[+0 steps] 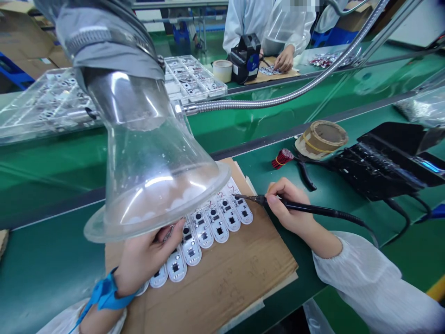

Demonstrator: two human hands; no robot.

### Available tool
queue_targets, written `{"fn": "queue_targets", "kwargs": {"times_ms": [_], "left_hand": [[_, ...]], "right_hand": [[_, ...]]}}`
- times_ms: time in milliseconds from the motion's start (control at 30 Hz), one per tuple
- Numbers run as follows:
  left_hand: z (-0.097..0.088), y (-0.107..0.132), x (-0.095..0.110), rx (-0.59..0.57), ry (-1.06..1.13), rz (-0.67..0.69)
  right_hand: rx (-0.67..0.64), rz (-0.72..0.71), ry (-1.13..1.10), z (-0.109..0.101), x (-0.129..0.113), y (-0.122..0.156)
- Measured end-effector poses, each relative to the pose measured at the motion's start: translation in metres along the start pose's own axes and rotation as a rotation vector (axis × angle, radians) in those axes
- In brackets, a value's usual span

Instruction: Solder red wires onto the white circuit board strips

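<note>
My right hand [290, 206] is closed around a soldering iron [308, 208]. The iron's tip points left, at the upper end of the rightmost board in a row of white circuit boards [219, 229]. These boards have rounded ends and black chips, and thin red wires show at the upper ends of some. They lie side by side on a brown cardboard sheet [239, 273]. My left hand [153, 253], with a blue band at the wrist, rests over the row's left part, thumb and fingers drawn together. A clear fume hood partly covers its fingers, so what they hold cannot be made out.
The clear fume hood [156, 171] hangs over the boards on a flexible metal arm [271, 103]. A bundle of red wires [282, 158], a tape roll [321, 139], pliers [306, 174] and a black soldering stand [378, 162] lie to the right. Across the bench, a co-worker's hand [285, 59] handles boards.
</note>
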State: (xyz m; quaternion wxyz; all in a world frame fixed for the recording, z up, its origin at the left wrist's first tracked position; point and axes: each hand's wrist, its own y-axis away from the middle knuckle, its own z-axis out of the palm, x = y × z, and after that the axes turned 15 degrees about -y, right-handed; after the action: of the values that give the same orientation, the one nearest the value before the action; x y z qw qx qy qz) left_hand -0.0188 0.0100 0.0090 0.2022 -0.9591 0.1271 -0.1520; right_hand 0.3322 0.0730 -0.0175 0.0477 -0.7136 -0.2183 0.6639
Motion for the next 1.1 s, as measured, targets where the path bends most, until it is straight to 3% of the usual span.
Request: {"fn": "queue_targets", "kwargs": {"times_ms": [133, 200, 267, 633, 933, 1100], "left_hand": [[0.0, 0.005, -0.004, 0.084, 0.047, -0.079], [0.001, 0.008, -0.007, 0.114, 0.079, -0.105], [0.003, 0.011, -0.01, 0.122, 0.109, -0.127], [0.0, 0.007, -0.007, 0.151, 0.031, -0.088], [-0.003, 0.0, 0.0, 0.046, 0.05, -0.037], [-0.002, 0.002, -0.003, 0.069, 0.045, -0.065]], "right_hand": [[0.163, -0.046, -0.127, 0.012, -0.007, 0.001], [0.279, -0.022, -0.211, 0.021, -0.011, 0.002], [0.311, 0.031, -0.212, 0.029, -0.013, 0.003], [0.14, 0.039, -0.007, 0.031, -0.006, 0.007], [0.049, 0.008, 0.068, 0.03, -0.011, 0.006], [0.097, 0.005, 0.012, 0.029, -0.01, 0.006]]}}
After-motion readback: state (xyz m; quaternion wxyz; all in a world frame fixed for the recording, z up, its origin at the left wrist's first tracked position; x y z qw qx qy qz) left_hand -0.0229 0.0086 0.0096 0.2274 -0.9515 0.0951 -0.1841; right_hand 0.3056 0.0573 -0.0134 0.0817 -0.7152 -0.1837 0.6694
